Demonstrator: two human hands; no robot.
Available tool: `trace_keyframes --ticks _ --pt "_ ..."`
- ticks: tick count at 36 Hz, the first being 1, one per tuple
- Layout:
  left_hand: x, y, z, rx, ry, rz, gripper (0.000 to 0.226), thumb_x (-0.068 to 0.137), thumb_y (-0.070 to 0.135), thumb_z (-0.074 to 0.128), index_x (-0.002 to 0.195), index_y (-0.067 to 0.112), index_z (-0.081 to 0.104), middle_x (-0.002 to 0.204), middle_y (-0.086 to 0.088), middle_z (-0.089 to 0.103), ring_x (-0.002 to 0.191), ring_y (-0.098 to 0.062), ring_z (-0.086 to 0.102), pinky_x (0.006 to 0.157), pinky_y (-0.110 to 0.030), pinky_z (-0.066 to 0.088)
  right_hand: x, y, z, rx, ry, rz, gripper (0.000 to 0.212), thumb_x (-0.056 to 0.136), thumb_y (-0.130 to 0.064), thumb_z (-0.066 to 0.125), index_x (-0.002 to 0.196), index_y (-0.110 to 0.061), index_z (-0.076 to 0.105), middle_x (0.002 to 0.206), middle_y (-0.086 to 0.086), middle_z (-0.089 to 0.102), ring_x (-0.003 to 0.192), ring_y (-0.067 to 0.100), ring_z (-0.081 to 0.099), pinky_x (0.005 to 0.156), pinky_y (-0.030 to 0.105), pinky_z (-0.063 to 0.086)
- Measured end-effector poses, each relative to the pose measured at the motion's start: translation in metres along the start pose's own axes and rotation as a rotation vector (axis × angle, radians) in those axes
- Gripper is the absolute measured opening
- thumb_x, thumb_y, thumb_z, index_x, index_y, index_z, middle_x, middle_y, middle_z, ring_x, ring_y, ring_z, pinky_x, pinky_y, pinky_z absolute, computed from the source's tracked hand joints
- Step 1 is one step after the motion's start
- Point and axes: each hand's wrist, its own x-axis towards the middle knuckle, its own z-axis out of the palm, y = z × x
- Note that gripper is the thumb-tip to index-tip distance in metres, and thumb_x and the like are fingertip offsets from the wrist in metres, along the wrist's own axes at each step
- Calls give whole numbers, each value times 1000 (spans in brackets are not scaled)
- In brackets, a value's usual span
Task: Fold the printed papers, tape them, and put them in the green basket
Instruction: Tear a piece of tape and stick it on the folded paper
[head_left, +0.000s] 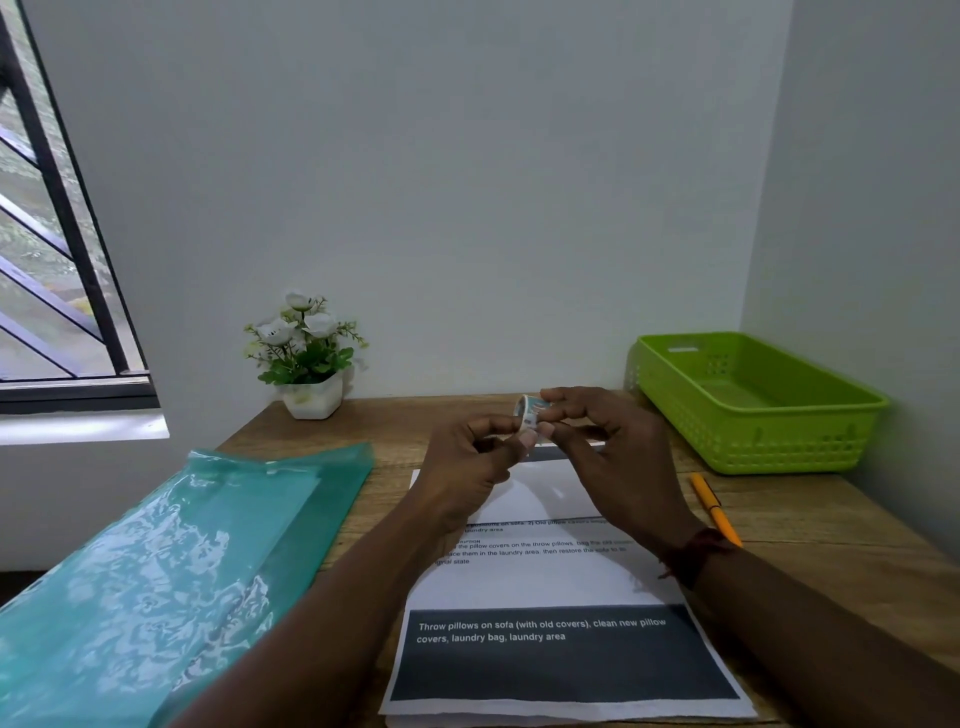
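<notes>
The printed papers (545, 587) lie flat on the wooden tabletop (841, 551) right in front of the person. Their long axis runs straight away toward the wall, and the dark banner with white lettering sits at the near end, reading upright. The far part of the top sheet looks folded back over the text, showing a blank white flap. To the left of the papers, a teal plastic folder (171, 571) stretches diagonally, its near end running off the tabletop's edge. Just right of the papers lies an orange pen (714, 512), angled from near-right to far-left. Above the papers' far end, both hands are raised close together. The right hand (618, 457) pinches a small tape roll (529, 408) between thumb and fingertips, the roll's flat side turned leftward. The left hand (467, 462), its fingers curled, pinches at the roll's lower edge. Beyond the papers to the far right, the green basket (753, 410) sits in the wall corner, its long axis slanting from far-left to near-right. Far left of the papers, a white flower pot (311, 400) stands by the wall.
</notes>
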Motion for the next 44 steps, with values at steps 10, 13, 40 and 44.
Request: trace_keyframes --ticks 10,13,40,44 --pt "1 -2 1 8 -49 21 24 72 43 74 90 27 79 95 7 75 83 -2 67 73 -32 61 2 -1 0 -19 30 47 14 78 -6 78 86 -17 76 94 -12 72 90 0 67 68 15 52" --pt "1 -3 1 5 -58 30 25 73 44 73 89 27 79 94 8 75 79 1 65 69 -27 59 2 0 1 -3 31 98 14 79 -9 77 85 -21 76 90 -16 72 87 0 68 66 15 52" --pt "1 -5 1 -65 -41 2 10 92 11 67 93 1 69 87 -13 64 85 -21 55 99 -56 46 -1 10 4 314 -5 411 12 81 -26 76 92 -28 76 93 -10 76 94 6 70 83 24 53" --pt "1 -4 1 -70 -37 5 8 90 13 68 92 6 72 88 -8 67 86 -19 59 96 -54 51 -1 8 3 239 -73 430 19 84 -29 75 101 -22 76 99 -12 75 101 4 68 94 33 52"
